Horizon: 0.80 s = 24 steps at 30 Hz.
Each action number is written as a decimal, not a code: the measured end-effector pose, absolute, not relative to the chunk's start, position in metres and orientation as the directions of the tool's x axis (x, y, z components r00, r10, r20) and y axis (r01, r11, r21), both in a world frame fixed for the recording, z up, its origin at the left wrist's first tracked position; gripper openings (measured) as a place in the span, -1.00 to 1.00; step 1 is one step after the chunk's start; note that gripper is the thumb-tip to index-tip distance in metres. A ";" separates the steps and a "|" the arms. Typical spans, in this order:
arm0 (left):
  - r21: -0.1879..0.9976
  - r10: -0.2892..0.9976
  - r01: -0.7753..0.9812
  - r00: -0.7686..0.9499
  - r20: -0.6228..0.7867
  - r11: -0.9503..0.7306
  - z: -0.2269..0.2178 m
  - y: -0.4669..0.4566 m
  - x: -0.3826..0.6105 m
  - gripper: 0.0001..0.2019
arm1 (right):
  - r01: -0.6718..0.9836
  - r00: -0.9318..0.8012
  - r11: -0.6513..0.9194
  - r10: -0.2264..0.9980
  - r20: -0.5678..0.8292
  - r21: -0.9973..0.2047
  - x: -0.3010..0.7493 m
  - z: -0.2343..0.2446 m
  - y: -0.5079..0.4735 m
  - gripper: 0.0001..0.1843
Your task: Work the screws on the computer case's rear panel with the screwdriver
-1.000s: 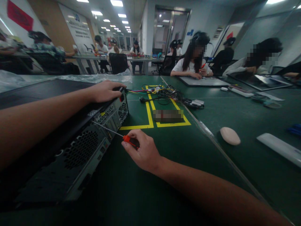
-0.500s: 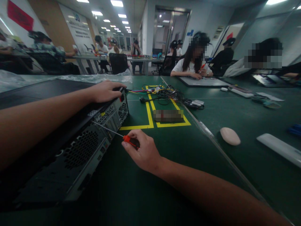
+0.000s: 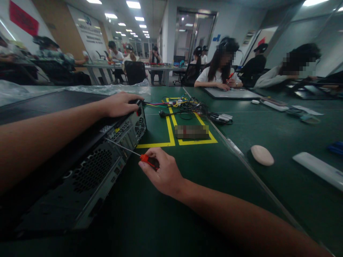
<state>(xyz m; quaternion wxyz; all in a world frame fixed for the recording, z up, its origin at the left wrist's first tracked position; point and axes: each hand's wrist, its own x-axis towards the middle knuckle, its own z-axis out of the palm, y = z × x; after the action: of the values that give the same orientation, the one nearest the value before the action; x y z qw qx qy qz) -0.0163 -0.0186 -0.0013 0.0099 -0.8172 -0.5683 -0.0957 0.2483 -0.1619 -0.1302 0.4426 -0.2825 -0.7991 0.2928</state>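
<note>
A black desktop computer case (image 3: 80, 171) lies on its side on the green table, rear panel facing me. My left hand (image 3: 119, 104) lies on the case's top far corner, fingers curled over the edge. My right hand (image 3: 163, 173) grips the red and black handle of a screwdriver (image 3: 146, 159). Its thin metal shaft runs up and left, and the tip touches the rear panel near the upper edge.
A bundle of coloured cables (image 3: 184, 105) lies beyond yellow tape lines (image 3: 170, 130). A white mouse (image 3: 262, 154) and white keyboard (image 3: 317, 169) sit at right. Clear plastic wrap (image 3: 107, 88) lies behind the case. Other people work at tables further back.
</note>
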 end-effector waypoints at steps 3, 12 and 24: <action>0.090 0.928 0.931 0.336 0.163 -0.353 -0.001 -0.019 -0.016 -0.25 | 0.193 -0.451 0.668 0.711 0.539 -0.719 0.248 -0.129 -0.162 -0.77; 0.081 0.922 0.930 0.339 0.184 -0.359 -0.003 -0.017 -0.019 -0.28 | 0.211 -0.449 0.671 0.712 0.539 -0.711 0.250 -0.127 -0.164 -0.76; 0.080 0.924 0.931 0.337 0.180 -0.355 -0.003 -0.018 -0.017 -0.26 | 0.207 -0.458 0.709 0.679 0.573 -0.674 0.249 -0.127 -0.160 -0.68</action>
<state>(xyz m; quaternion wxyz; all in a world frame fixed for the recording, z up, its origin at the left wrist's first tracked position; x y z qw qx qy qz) -0.0171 -0.0183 -0.0028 0.0188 -0.8173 -0.5676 -0.0973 0.2495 -0.1602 -0.1270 0.4432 -0.2732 -0.8111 0.2665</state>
